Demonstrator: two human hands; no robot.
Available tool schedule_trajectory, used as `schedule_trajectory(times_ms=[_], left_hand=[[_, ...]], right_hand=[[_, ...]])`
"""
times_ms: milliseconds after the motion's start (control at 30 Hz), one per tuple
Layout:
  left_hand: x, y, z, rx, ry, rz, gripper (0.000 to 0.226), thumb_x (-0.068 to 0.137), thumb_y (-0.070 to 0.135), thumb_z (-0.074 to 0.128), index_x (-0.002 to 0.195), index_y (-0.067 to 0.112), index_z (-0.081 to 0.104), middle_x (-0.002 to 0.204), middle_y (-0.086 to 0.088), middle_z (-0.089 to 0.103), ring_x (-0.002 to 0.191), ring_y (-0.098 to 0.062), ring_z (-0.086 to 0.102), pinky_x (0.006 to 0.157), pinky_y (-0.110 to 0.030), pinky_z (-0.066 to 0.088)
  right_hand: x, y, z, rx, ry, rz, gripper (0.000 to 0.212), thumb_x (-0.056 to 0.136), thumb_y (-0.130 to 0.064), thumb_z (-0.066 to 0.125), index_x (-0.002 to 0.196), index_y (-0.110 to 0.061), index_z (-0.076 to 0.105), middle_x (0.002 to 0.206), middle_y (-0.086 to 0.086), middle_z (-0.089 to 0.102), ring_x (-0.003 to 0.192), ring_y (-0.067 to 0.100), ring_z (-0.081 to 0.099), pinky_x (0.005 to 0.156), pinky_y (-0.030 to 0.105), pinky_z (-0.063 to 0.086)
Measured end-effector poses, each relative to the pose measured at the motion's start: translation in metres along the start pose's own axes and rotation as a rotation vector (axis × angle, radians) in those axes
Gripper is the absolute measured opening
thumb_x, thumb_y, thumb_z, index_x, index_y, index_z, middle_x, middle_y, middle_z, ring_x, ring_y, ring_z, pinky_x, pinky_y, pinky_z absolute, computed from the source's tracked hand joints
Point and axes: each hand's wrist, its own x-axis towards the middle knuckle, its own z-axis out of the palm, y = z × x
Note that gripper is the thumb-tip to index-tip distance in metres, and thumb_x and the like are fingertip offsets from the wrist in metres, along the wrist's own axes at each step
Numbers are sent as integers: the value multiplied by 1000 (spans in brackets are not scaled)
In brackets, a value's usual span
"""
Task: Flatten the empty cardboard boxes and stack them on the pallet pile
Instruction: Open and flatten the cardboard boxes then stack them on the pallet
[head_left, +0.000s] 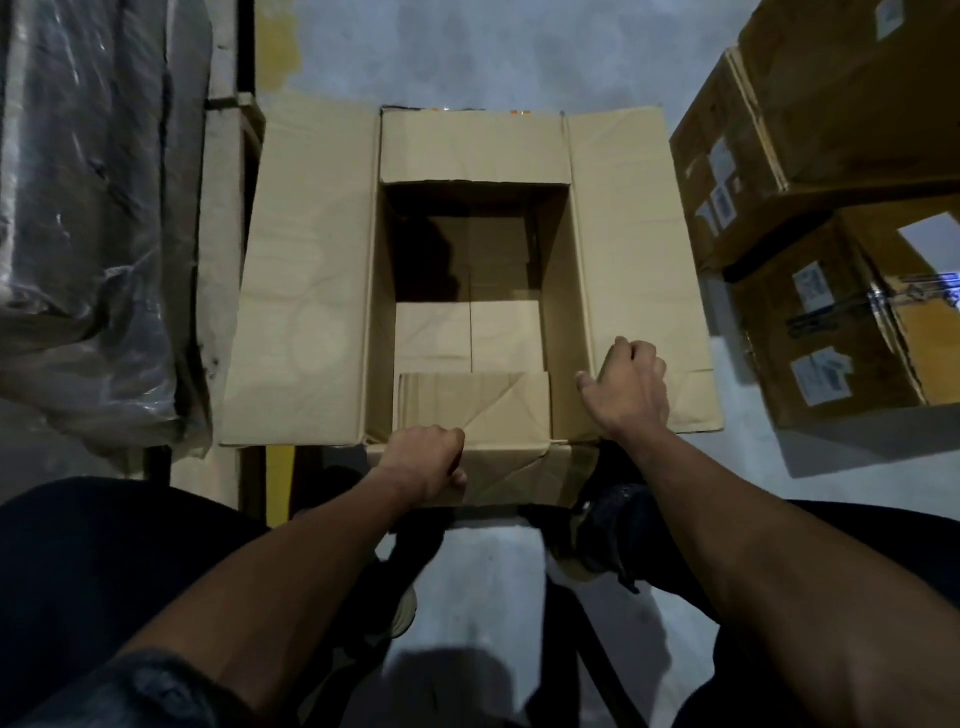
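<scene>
— Both bare forearms reached down; what did they hold?
— Left hand (427, 460) curled over the near flap of the open brown cardboard box (311, 291) on the floor; right hand (626, 387) gripped its right flap, fingers curled.

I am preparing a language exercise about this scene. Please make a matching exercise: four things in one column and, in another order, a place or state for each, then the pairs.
Things:
1. left hand
2. right hand
3. open box
4. labelled boxes

Places or states:
A. stacked at the right
B. grips the near flap
C. upright, flaps spread, nothing inside
D. grips the right wall's rim

Pairs: 1-B, 2-D, 3-C, 4-A
</scene>
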Motion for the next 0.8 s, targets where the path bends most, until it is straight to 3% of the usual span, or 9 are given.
schedule_trajectory(times_ms=[333,433,500,600,667,800], left_hand=[[12,-12,8,42,21,72,28,102,40,48,113,15,53,116,-14,63,106,-35,60,71,-34,35],[14,-14,11,44,25,95,26,102,39,47,112,15,52,115,-14,64,105,-36,60,71,-35,35],[17,-15,12,38,19,106,27,102,41,48,112,15,52,116,-13,63,106,-35,60,71,-35,35],[18,-17,11,22,-2,132,30,101,43,49,112,15,51,117,-13,63,108,-36,59,74,-36,39],[17,-19,11,17,-13,142,30,101,43,49,112,15,51,118,-13,64,108,-36,59,75,-37,39],[10,-27,9,27,-75,150,37,99,46,50,116,14,53,118,-14,63,109,-36,59,73,-35,36]], right_hand=[[85,-32,8,42,-74,49,87,94,-47,62,155,-5,17,157,19,22,144,36,26,113,44,33],[98,-42,16,128,-134,86,88,93,-45,64,154,-2,16,156,21,27,142,37,32,111,44,36],[103,-46,23,141,-134,108,76,95,-37,64,150,-2,24,150,21,38,135,38,42,104,44,41],[105,-48,28,92,-69,115,42,100,-17,57,136,-4,40,131,19,55,118,36,56,84,39,45],[105,-51,29,89,-54,111,35,100,-9,55,132,-4,43,124,18,59,111,34,58,77,35,41],[95,-57,26,134,-57,103,33,98,-9,58,129,-5,47,119,17,60,107,32,59,77,36,44]])
